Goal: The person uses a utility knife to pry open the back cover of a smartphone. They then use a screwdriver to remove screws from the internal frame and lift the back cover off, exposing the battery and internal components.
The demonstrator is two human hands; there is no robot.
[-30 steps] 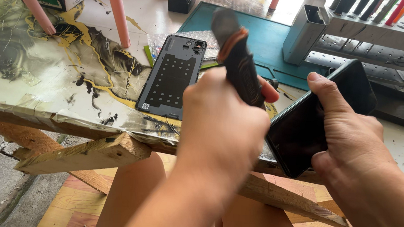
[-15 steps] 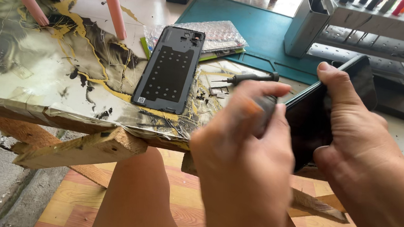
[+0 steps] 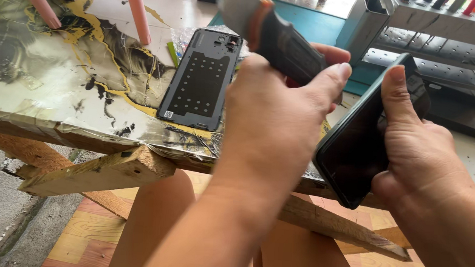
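Observation:
My left hand [image 3: 274, 116] grips a tool with a black and orange handle [image 3: 279, 34], raised in front of me with its pale metal end pointing up and left. My right hand [image 3: 417, 155] holds a dark phone [image 3: 358, 143] upright on its edge, thumb along its top side, screen side toward the left hand. A grey phone back cover [image 3: 199, 87] lies flat on the marble-patterned table [image 3: 59, 89], just left of my left hand.
A teal cutting mat [image 3: 321, 26] lies behind the hands. A grey metal tool rack [image 3: 435, 49] stands at the back right. Two pink rods [image 3: 138, 12] lean on the table at the back left. Rough wooden beams [image 3: 98, 169] carry the tabletop.
My left hand dropped with the tool beside the phone, then rose again so the handle points up and left. The phone stayed in my right hand.

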